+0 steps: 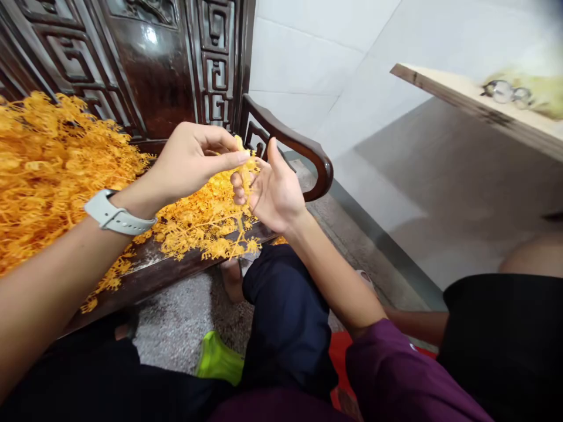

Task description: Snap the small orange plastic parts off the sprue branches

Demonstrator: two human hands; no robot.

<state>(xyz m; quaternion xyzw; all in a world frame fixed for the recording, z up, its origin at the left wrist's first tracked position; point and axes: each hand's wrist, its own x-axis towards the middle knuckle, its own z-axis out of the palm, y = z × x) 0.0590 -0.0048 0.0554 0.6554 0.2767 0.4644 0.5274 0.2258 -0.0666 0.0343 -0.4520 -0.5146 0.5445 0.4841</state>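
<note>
My left hand [191,158], with a pale watch on its wrist, pinches a small yellow-orange plastic piece [247,167] between thumb and fingers. My right hand [272,190] faces it, palm up, fingers curled on the same piece. A thin strand of the same plastic hangs down from my hands to the bench. Both hands are held above the right end of a dark wooden bench [176,266]. A big heap of yellow-orange plastic pieces [53,170] covers the bench seat to the left.
The bench has a carved dark back [153,64] and a curved armrest [303,149]. A wooden board [466,97] with glasses [505,92] on it juts in at upper right. Another person's knee [534,255] shows at right. A green slipper [217,357] lies on the floor.
</note>
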